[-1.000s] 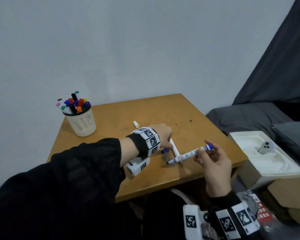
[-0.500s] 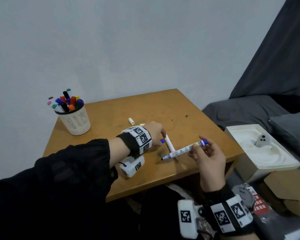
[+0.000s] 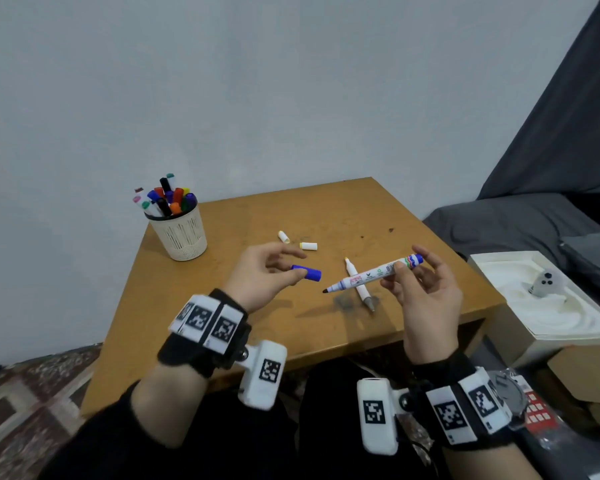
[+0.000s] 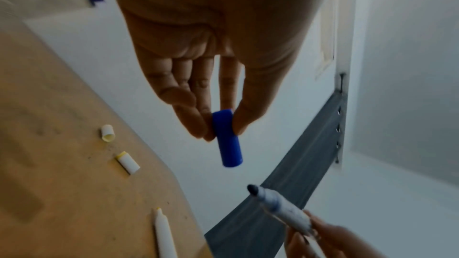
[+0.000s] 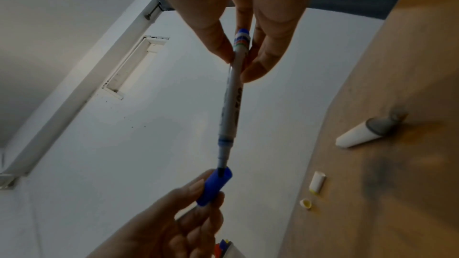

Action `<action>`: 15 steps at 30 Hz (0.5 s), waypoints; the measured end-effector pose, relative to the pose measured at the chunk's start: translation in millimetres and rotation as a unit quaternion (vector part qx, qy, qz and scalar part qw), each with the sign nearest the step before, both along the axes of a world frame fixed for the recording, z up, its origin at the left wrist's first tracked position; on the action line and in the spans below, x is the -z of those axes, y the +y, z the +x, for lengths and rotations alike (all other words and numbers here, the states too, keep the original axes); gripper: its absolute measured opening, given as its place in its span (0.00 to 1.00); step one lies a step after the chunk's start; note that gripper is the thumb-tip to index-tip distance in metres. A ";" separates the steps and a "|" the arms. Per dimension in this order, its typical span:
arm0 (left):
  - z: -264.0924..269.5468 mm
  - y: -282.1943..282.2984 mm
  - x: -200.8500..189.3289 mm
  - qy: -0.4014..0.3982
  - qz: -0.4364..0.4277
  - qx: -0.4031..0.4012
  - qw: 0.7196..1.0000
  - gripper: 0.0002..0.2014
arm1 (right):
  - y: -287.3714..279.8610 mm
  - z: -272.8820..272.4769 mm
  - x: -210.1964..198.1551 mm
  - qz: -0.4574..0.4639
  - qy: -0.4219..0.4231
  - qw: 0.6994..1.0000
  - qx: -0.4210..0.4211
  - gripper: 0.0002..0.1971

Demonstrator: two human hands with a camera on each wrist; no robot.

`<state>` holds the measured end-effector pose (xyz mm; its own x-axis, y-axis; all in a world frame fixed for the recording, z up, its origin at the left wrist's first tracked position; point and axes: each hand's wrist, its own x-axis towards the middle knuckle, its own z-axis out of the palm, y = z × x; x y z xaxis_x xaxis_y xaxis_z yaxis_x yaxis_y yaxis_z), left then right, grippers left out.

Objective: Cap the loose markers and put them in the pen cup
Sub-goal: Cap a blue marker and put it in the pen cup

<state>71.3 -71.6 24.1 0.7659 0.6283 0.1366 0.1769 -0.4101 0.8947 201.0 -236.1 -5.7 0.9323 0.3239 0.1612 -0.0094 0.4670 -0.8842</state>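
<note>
My left hand (image 3: 271,271) pinches a blue cap (image 3: 307,273) (image 4: 227,138) between thumb and fingers, above the wooden table (image 3: 361,209). My right hand (image 3: 420,289) holds an uncapped blue marker (image 3: 374,277) (image 5: 232,95) near its back end, tip pointing left at the cap. A small gap shows between tip and cap in the head view. A white double-ended marker (image 3: 357,284) lies uncapped on the table under the blue one. Two small white caps (image 3: 283,236) (image 3: 308,246) lie further back. The white pen cup (image 3: 181,230) with several capped markers stands at the back left.
A white box (image 3: 548,306) with a small grey object stands right of the table. Beyond it is a dark grey couch (image 3: 506,220). A wall runs close behind the table.
My left hand lifted off the table with the blue cap and turned it toward the marker tip. My right hand stayed raised with the blue marker. The two white caps are now uncovered.
</note>
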 end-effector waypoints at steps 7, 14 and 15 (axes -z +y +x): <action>-45.1 -23.7 17.5 -0.123 -0.150 -0.086 0.977 0.06 | 5.4 -19.7 -16.2 0.043 -0.007 0.999 -0.014 0.16; -56.5 -34.8 21.9 -0.170 -0.207 -0.076 0.961 0.12 | 8.8 -31.3 -25.4 0.048 -0.030 0.998 -0.042 0.16; -57.1 -35.7 21.3 -0.176 -0.208 -0.072 0.960 0.12 | 9.6 -32.9 -25.8 0.044 -0.035 0.997 -0.048 0.16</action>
<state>14.3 -107.2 2.8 0.6193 0.7804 0.0859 -0.1385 0.0009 0.9904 168.1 -226.5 20.1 0.8832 0.3929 0.2561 0.0019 0.5431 -0.8397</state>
